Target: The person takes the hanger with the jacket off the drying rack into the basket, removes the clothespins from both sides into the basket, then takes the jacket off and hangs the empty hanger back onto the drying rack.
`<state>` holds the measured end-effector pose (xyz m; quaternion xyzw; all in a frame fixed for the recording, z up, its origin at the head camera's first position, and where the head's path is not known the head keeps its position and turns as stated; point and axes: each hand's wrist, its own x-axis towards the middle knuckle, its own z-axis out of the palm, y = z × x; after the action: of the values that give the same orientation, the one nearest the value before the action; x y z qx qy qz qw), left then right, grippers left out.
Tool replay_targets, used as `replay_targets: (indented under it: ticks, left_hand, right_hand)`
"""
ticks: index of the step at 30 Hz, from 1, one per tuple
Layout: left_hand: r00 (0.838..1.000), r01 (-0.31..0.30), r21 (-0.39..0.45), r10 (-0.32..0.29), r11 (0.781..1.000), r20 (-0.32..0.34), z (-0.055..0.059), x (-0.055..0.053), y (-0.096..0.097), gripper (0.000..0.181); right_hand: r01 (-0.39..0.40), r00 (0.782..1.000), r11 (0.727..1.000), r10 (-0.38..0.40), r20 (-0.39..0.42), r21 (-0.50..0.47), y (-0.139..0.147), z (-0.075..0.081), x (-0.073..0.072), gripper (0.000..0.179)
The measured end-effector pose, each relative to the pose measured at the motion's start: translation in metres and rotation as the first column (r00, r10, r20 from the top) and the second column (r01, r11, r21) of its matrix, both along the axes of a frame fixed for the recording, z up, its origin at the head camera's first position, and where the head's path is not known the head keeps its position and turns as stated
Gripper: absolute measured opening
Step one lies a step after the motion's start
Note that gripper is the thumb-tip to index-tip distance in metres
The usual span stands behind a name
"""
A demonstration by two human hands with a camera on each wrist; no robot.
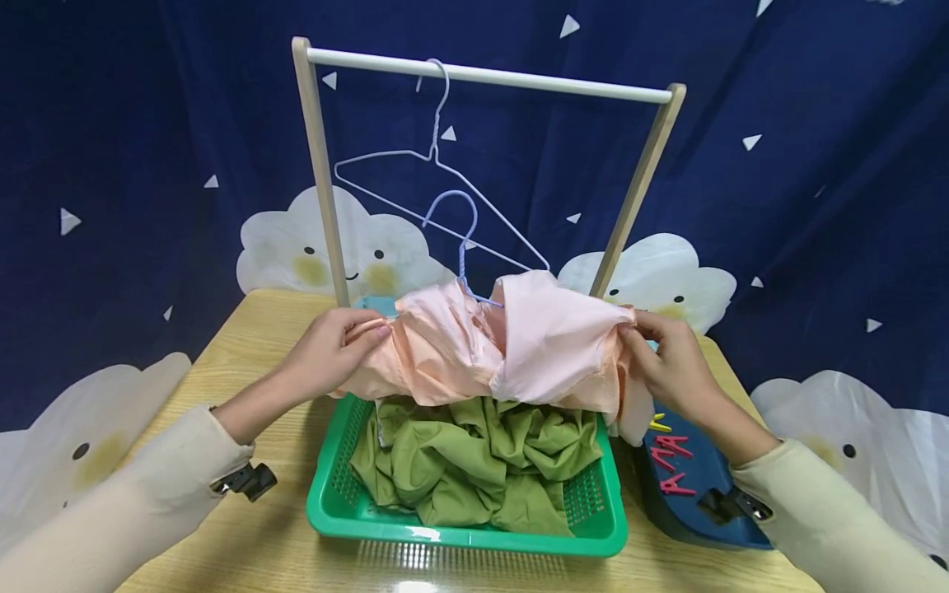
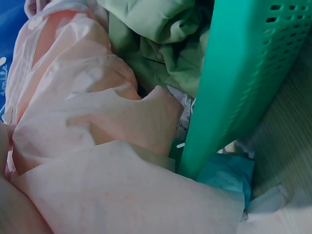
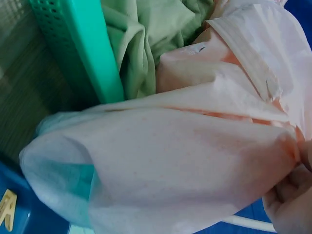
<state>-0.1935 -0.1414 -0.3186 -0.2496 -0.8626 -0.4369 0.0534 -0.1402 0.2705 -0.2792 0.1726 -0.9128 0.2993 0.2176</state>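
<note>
A pale pink shirt (image 1: 437, 346) is stretched between my two hands above the green basket's far side. My left hand (image 1: 326, 354) pinches its left shoulder end, my right hand (image 1: 673, 362) its right end. A lavender wire hanger (image 1: 463, 262) sits inside the shirt, its hook standing up from the neck opening; the fabric hides its arms. In the right wrist view, the fingers (image 3: 290, 195) grip the gathered cloth and a sleeve (image 3: 141, 170) hangs loose. Only a bit of the left hand (image 2: 17, 209) shows in the left wrist view, beside the draped shirt (image 2: 122, 190).
Behind the shirt stands a rack with a white bar (image 1: 519, 78), where a pale wire hanger (image 1: 436, 136) hangs bare. Crumpled olive-green cloth (image 1: 460, 461) fills the green basket (image 1: 371, 529). At right, a dark blue tray (image 1: 712, 523) holds red clothespins (image 1: 676, 483) and a yellow one (image 1: 658, 424).
</note>
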Motion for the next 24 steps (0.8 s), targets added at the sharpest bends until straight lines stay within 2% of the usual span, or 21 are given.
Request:
replay_targets:
  ticks: [4,10,11,13,16,18,20,24]
  left_hand:
    - [1.0,-0.028,0.009,0.028,1.0,-0.009,0.0,0.001,-0.006,0.021]
    - [0.999,-0.041,0.014,0.041,0.999,-0.025,0.002,0.002,-0.009,0.021]
    - [0.999,-0.035,0.018,0.035,0.999,-0.019,0.003,0.003,-0.008,0.021]
    - [1.0,-0.022,0.025,0.023,0.999,-0.013,0.003,0.004,-0.007,0.021]
    - [1.0,-0.006,0.032,0.006,0.999,0.001,0.005,0.006,-0.005,0.022]
    - [1.0,-0.003,0.034,0.003,0.999,0.006,0.005,0.007,-0.004,0.022]
    - [1.0,-0.001,0.035,0.0,0.999,0.012,0.005,0.008,-0.002,0.022]
    - [1.0,0.003,0.04,-0.003,0.999,0.01,0.005,0.009,0.0,0.021]
  right_hand:
    - [0.065,0.998,0.996,-0.066,-0.014,-0.067,0.012,0.002,0.0,0.019]
    - [0.095,0.988,0.97,-0.064,0.142,-0.224,0.024,-0.003,-0.004,0.031]
    - [0.092,0.987,0.961,-0.053,0.151,-0.262,0.023,-0.005,-0.004,0.036]
    - [0.098,0.989,0.958,-0.063,0.134,-0.268,0.019,-0.007,-0.004,0.042]
    - [0.091,0.992,0.968,-0.068,0.106,-0.233,0.007,-0.008,-0.001,0.043]
    - [0.106,0.99,0.984,-0.091,0.106,-0.144,-0.002,-0.007,0.001,0.04]
    - [0.137,0.984,0.989,-0.129,0.12,-0.06,-0.011,-0.007,0.003,0.045]
    - [0.216,0.968,0.974,-0.224,0.115,0.071,-0.024,-0.008,0.003,0.062]
